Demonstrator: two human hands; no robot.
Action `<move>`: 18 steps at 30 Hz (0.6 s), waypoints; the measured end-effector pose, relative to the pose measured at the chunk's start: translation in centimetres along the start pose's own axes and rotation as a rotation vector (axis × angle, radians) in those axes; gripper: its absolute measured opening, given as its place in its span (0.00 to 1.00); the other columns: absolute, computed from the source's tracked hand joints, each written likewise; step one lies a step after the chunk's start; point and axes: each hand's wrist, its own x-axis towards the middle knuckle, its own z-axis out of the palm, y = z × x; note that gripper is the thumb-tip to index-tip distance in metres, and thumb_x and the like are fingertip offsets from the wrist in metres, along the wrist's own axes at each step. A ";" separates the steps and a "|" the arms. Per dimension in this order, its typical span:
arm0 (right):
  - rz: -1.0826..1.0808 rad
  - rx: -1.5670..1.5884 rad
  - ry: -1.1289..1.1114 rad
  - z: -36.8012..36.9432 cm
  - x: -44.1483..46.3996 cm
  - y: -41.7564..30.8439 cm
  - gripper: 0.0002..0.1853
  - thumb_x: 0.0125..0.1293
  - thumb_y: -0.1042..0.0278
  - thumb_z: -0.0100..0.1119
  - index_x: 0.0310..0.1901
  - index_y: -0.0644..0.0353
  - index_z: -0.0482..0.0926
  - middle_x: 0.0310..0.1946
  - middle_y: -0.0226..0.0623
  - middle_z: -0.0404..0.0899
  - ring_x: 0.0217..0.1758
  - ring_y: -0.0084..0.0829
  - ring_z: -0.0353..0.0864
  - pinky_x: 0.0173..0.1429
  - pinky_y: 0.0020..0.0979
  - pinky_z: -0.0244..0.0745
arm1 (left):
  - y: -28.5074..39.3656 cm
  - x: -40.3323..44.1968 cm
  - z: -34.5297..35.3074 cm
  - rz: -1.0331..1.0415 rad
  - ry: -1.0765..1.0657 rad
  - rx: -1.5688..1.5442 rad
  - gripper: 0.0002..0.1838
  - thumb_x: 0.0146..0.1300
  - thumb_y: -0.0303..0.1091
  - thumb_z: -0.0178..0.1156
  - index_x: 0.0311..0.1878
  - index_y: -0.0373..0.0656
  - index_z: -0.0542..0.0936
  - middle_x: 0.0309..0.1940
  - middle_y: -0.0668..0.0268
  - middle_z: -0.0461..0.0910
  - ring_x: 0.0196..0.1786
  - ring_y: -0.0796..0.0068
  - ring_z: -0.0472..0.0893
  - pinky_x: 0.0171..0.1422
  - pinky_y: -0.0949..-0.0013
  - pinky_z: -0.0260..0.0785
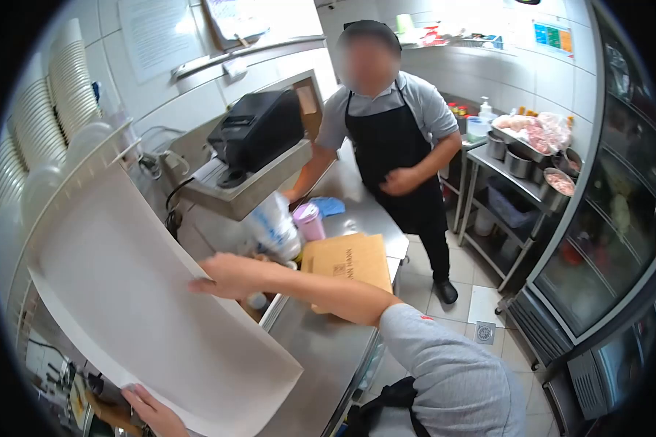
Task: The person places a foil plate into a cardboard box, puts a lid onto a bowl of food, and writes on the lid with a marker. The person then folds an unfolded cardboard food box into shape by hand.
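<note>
A large, curved white sheet (160, 291), like paper or thin board, stretches between my two hands in front of the shelf on the left. My right hand (229, 276) grips its upper right edge, with the thumb side turned to the sheet and some fingers hidden. At the lower edge, my left hand (155, 413) holds the sheet with its fingers bent against it. Beyond my right forearm, a brown cardboard box (350, 258) with printed letters lies on the steel counter (299, 364).
A co-worker in a black apron (390, 138) stands across the counter. A black printer (255, 127) sits on a wall shelf above a plastic bag (273, 229) and pink container (310, 222). Stacked cups (73, 87) stand left; a glass-door fridge (598, 218) stands right.
</note>
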 end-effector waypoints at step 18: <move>0.581 0.329 -0.407 10.6 -8.6 22.7 0.13 0.50 0.66 0.63 0.24 0.70 0.75 0.17 0.39 0.76 0.16 0.27 0.75 0.17 0.30 0.72 | -4.8 -10.6 9.2 -0.845 -1.265 -0.554 0.18 0.69 0.40 0.48 0.51 0.33 0.68 0.32 0.58 0.77 0.25 0.71 0.78 0.17 0.71 0.71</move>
